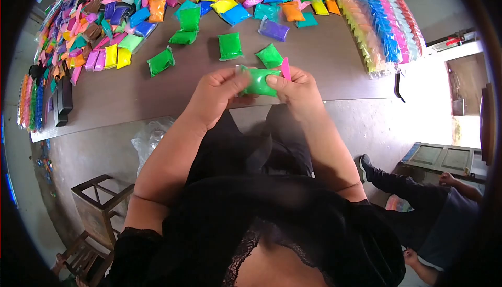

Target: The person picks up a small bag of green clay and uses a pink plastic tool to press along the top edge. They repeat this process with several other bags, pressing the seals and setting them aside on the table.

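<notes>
Both my hands grip a small clear packet of green clay (260,82) above the table's near edge. My left hand (222,89) pinches its left end, the fingers slightly blurred. At the other end, my right hand (300,89) presses its thumb on the packet. A flat pink plastic piece (285,69) sticks up beside the right fingers; its lower part is hidden. Just beyond lie loose green packets: one (269,55) near my right hand, another (230,46) in the middle, and one (161,61) to the left. A purple packet (273,29) rests farther back.
Many coloured packets (157,10) are heaped across the back and left of the brown table (120,93). Strips of packets (384,25) line its right side. A black object (63,96) stands at the left edge. Below are a wooden stool (102,195) and another person's leg (400,185).
</notes>
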Motion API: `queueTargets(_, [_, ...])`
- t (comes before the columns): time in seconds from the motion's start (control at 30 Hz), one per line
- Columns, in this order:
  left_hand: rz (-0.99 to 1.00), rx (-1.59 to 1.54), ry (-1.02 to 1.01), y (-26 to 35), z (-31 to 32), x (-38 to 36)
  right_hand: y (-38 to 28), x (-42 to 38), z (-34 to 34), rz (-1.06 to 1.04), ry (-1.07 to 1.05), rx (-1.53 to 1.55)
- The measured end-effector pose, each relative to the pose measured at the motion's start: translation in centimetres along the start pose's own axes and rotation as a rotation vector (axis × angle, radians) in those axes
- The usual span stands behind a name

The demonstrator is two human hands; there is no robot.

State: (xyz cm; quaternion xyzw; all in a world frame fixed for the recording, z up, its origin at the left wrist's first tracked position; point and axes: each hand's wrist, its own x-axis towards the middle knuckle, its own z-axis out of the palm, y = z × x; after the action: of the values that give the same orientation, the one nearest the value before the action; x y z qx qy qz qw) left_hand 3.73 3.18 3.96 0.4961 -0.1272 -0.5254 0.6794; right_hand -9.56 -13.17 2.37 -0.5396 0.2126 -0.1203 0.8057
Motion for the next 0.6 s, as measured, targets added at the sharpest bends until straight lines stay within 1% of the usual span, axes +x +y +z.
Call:
queueTargets(0.03, [0.0,-0.001,-0.003,0.2,0.2,0.0,0.0,0.0,-0.1,-0.005,0.015,0.007])
queueTargets(0.1, [-0.06,-0.328,-0.072,0.5,0.5,-0.3,0.0,-0.1,-0.4,-0.008,0.03,0.013])
queueTargets(0.13, [-0.059,-0.328,-0.073,-0.2,0.5,-0.1,0.0,-0.1,-0.5,0.004,0.012,-0.046])
queueTargets(0.2, [0.088,-0.118,-0.078,-2.0,0.4,0.2,0.0,-0.2,-0.3,0.018,-0.009,-0.103])
queueTargets(0.23, [0.087,-0.119,-0.072,-2.2,0.2,0.0,-0.2,-0.3,0.0,0.012,-0.01,-0.208])
queueTargets(0.27, [0.148,0.156,-0.002,-2.2,-0.3,-0.3,-0.2,-0.2,0.3,0.002,-0.015,-0.313])
queueTargets(0.3, [0.209,0.431,0.073,-2.1,-0.8,-0.5,0.0,-0.2,0.3,0.002,-0.029,-0.315])
queueTargets(0.33, [0.214,0.429,0.089,-1.9,-1.7,-1.0,0.4,-0.2,0.2,-0.027,-0.012,-0.296])
queueTargets(0.4, [0.986,1.273,0.255,-1.2,-3.8,-2.3,0.8,-0.2,-0.1,-0.058,-0.007,-0.27])
queueTargets(0.43, [0.981,1.281,0.264,-1.2,-4.8,-2.6,0.9,-0.3,-0.4,-0.046,-0.008,-0.205])
queueTargets(0.47, [0.949,1.497,0.292,-1.6,-5.9,-2.8,1.1,-0.3,-0.6,-0.03,-0.008,-0.14])
queueTargets(0.5, [0.907,1.71,0.318,-2.0,-6.6,-2.9,1.4,-0.2,-0.8,-0.026,-0.016,-0.139])
queueTargets(0.53, [0.808,1.744,0.246,-2.8,-6.9,-3.4,1.7,0.0,-1.0,-0.031,-0.052,-0.14])
queueTargets(0.57, [0.806,1.743,0.254,-3.1,-7.4,-3.5,1.8,0.3,-1.0,-0.038,-0.087,-0.142])
queueTargets(0.6, [0.801,1.629,0.234,-2.7,-7.4,-3.6,1.6,0.5,-0.6,-0.039,-0.089,-0.145])
